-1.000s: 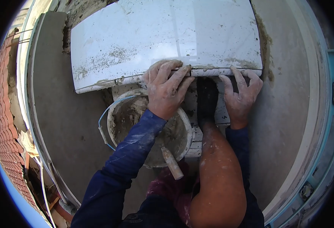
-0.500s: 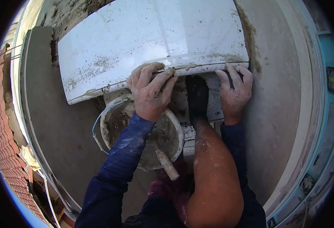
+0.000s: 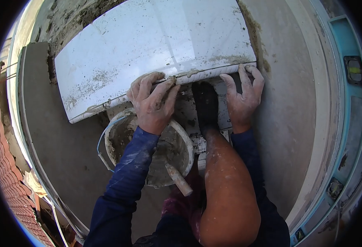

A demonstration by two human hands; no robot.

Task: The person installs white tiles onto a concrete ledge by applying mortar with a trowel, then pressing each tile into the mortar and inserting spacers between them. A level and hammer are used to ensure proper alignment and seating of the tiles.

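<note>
A large white tile [image 3: 148,49], smeared with mortar, lies on a mortar bed ahead of me. My left hand [image 3: 150,103] grips its near edge, fingers curled over the rim. At the tile's near right corner my right hand [image 3: 242,96] holds the same edge. Both hands are caked in mortar. Between my hands, my bare leg and dark shoe [image 3: 205,105] reach toward the tile's edge.
A white bucket [image 3: 187,142] of mortar with a wooden tool handle [image 3: 179,180] sits under my left forearm. Grey screed floor [image 3: 65,148] lies to the left and right. A light blue frame [image 3: 345,103] runs along the right; red roof tiles [image 3: 4,164] show beyond the left edge.
The view has shifted, so the tile, hands and bucket sit further left in frame. Both hands keep the same grip on the tile's near edge.
</note>
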